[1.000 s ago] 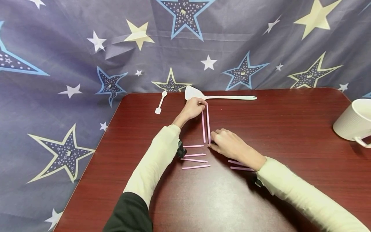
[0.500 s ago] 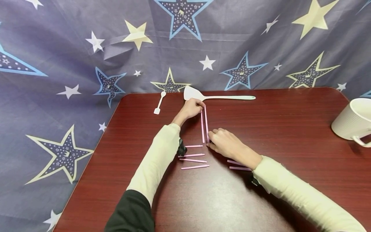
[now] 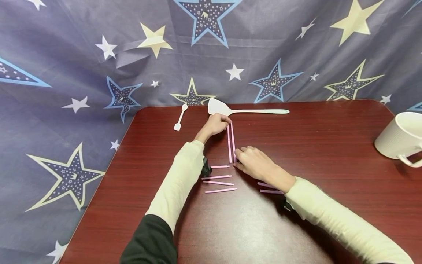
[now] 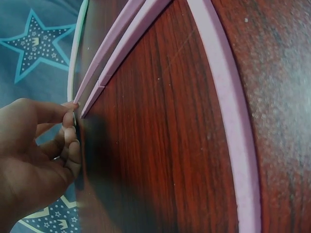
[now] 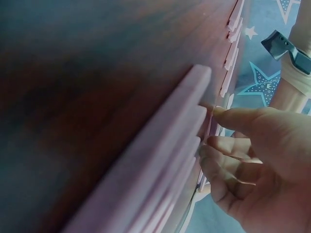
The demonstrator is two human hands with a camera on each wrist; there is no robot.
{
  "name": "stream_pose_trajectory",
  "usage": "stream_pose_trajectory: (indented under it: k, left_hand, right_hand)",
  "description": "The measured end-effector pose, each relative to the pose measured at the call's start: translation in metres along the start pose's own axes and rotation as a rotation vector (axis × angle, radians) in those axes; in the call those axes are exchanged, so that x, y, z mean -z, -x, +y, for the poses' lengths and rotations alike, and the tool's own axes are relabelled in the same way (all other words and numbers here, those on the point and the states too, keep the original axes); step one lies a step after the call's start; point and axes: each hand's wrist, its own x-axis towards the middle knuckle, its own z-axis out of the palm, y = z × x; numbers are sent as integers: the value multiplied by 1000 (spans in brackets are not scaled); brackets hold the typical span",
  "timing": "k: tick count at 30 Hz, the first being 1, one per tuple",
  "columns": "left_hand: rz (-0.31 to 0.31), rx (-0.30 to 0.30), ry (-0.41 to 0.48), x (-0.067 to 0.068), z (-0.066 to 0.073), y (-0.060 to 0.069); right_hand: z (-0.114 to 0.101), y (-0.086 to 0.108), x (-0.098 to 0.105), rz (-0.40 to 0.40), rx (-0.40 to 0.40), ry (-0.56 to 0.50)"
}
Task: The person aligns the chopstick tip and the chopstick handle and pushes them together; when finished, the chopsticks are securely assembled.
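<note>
In the head view, two long pink sticks lie almost parallel on the table, pointing away from me. My left hand (image 3: 215,124) pinches the far end of the right-hand stick (image 3: 233,139) between thumb and fingers. At that stick's near end, my right hand (image 3: 258,163) grips with its fingertips. The other long stick (image 3: 229,148) lies just to the left, a narrow gap between them. Several shorter-looking pink sticks (image 3: 221,190) lie crosswise nearer to me, some partly hidden by the left wrist. More pink sticks (image 3: 271,191) run under the right forearm, partly covered.
A white spatula (image 3: 260,111) lies along the table's far edge, beyond my left hand. Left of it is a small white spoon-like tool (image 3: 180,118). A white mug (image 3: 400,135) stands at the far right. A star-patterned cloth (image 3: 125,55) hangs behind the table (image 3: 316,135).
Both hands have shifted the held stick slightly left and toward me, narrowing its gap to the neighbouring long stick. The head view has turned a little. Both hands keep their hold.
</note>
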Motion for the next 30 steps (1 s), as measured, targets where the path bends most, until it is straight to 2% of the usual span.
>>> stream_pose_trajectory:
  k: [20, 26, 30]
  left_hand:
    - [-44, 31, -18, 0, -4, -2]
    - [-42, 8, -5, 2, -3, 2]
    - [-36, -34, 12, 8, 0, 7]
  right_hand:
    - [1, 1, 0, -9, -13, -11]
    - [1, 1, 0, -6, -11, -9]
    - [3, 3, 2, -1, -3, -14]
